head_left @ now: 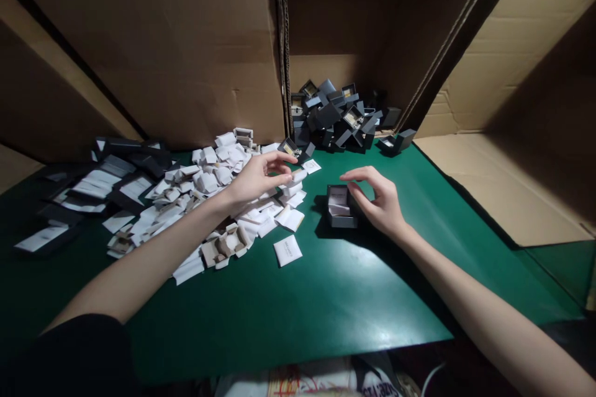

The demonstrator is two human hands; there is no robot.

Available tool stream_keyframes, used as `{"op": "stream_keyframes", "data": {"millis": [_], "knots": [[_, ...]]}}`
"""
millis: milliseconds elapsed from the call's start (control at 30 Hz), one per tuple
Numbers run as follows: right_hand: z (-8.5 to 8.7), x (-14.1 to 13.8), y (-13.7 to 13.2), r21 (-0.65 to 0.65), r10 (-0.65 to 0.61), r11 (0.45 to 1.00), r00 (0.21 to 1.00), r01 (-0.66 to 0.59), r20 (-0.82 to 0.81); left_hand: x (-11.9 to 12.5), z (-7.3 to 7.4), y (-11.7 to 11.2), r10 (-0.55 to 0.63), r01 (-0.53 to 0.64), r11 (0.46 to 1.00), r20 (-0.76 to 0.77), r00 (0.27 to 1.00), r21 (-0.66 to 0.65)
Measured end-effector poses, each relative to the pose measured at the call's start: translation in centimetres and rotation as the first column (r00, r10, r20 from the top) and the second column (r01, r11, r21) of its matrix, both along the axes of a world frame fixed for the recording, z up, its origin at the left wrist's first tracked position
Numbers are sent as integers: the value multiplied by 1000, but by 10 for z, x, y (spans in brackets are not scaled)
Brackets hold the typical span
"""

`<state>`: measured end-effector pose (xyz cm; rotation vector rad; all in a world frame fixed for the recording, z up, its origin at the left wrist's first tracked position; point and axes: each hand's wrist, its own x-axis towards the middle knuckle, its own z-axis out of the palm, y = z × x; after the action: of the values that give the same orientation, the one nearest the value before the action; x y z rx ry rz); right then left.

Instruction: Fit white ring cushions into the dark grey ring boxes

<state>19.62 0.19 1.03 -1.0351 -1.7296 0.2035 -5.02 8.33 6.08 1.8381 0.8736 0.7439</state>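
My left hand point(258, 181) hovers over the right side of a pile of white paper inserts point(218, 167). Its fingers are bent, with a gap between index finger and thumb, and the thumb tip is close to a small white piece point(297, 177). Upright on the green table stands a small dark jewellery box point(342, 221), lid raised and a white printed card point(338, 198) inside. At the box's upper right corner is my right hand point(379, 201), fingers curved and apart; whether the thumb touches the lid I cannot tell. A loose white card point(287, 250) lies left of the box.
Several dark open boxes point(328, 115) are heaped at the back, against cardboard walls point(186, 43). One more dark box point(397, 142) sits right of that heap. Black folded pieces with white sheets point(100, 183) lie at the far left. A cardboard flap point(493, 192) rests on the table's right.
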Motion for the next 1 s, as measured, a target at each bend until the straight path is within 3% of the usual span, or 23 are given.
{"op": "stream_keyframes", "data": {"millis": [100,167,267,400,533,733,900,1000], "knots": [[3,-3,-3,62,32,997,997,-36,67,4,3,-7,48,-17,966,117,992,-258],[5,-6,-6,97,44,994,993,-54,108,8,4,-12,69,7,932,198,978,-362],[9,-10,-10,138,66,987,987,-86,144,13,6,-23,71,69,903,305,950,-424],[14,-14,-14,159,88,979,970,-126,224,18,6,-36,80,105,856,331,940,-506],[15,-15,-14,162,120,971,946,-174,301,20,5,-44,74,138,830,353,933,-541],[10,-18,-15,119,162,974,958,-194,235,23,0,-52,-4,197,824,343,939,-532],[10,-23,-19,156,147,971,965,-183,219,24,-2,-57,-49,235,817,342,939,-527],[11,-25,-19,157,142,972,970,-174,197,26,-3,-59,-73,293,774,381,922,-561]]}}
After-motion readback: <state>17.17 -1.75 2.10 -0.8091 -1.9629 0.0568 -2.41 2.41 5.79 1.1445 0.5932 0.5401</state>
